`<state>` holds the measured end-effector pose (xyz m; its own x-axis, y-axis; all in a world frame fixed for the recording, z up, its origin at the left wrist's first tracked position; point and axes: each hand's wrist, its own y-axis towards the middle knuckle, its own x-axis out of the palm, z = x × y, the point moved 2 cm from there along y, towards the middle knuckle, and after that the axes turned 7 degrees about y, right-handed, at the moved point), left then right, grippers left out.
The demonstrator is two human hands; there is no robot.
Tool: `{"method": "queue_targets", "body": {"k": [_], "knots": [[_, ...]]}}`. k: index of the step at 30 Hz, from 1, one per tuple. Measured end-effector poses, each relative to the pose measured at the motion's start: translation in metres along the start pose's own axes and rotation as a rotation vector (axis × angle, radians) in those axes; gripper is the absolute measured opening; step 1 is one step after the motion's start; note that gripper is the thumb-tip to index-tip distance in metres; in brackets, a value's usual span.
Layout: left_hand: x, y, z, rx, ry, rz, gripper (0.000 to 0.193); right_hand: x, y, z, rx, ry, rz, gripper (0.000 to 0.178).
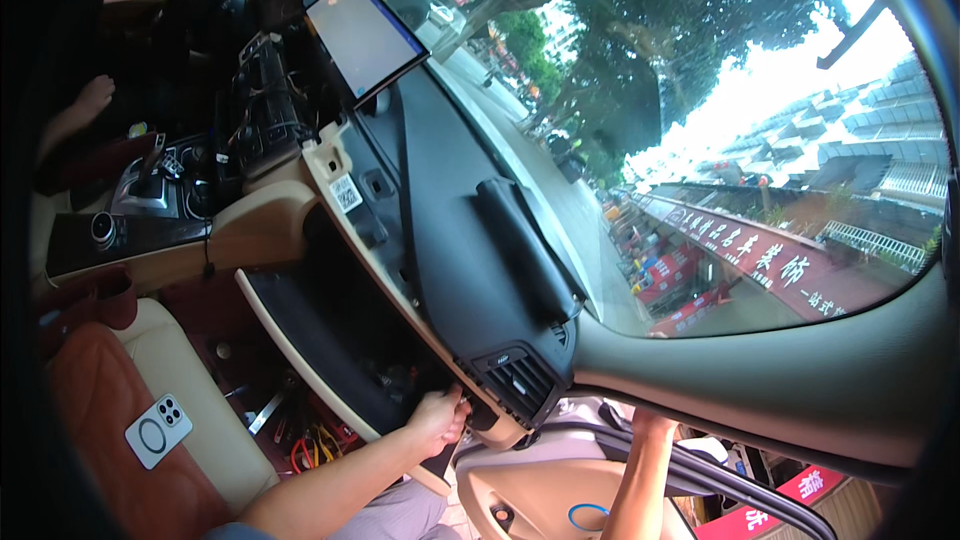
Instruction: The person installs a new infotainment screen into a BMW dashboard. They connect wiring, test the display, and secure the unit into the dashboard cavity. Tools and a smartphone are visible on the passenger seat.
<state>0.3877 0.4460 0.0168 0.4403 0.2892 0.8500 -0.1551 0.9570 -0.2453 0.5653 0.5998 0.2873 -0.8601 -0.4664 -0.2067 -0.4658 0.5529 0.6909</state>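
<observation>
My left hand (pixel 440 418) is curled around the lower beige edge of the dashboard (pixel 450 220), just beside the black side air vent (pixel 520 378). My right hand (pixel 654 426) reaches up to the end of the dashboard where it meets the grey pillar trim (pixel 760 380). Its fingers are hidden behind that trim. The glovebox is out, leaving a dark open cavity (pixel 335 325) with a beige frame to the left of my left hand.
A tilted display screen (pixel 362 33) stands above the stripped centre console (pixel 265 105). A gear lever (pixel 150 178) sits further left, near another person's hand (pixel 95 95). A phone (pixel 158 430) lies on the tan seat. Hand tools (pixel 305 445) lie in the footwell. A beige door panel (pixel 540 495) is below.
</observation>
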Motion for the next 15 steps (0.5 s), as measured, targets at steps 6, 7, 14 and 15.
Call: {"method": "queue_targets", "body": {"k": [6,7,14,15], "knots": [[0.0006,-0.0039,0.0034,0.075,-0.122,-0.119,0.005,-0.0023,0.0051,-0.0003,-0.003,0.081,0.027,0.056],[-0.0020,-0.0048,0.0044,0.066,-0.125,-0.146,0.004,-0.0033,0.0061,-0.0006,0.000,0.096,0.035,0.056],[-0.0038,-0.0053,0.0051,-0.101,-0.129,-0.170,0.031,-0.0006,0.0082,-0.0048,0.005,0.259,0.124,0.058],[-0.0007,-0.0030,0.0047,-0.121,-0.082,-0.112,0.041,0.0014,0.0078,-0.0063,0.004,0.291,0.138,0.058]]}}
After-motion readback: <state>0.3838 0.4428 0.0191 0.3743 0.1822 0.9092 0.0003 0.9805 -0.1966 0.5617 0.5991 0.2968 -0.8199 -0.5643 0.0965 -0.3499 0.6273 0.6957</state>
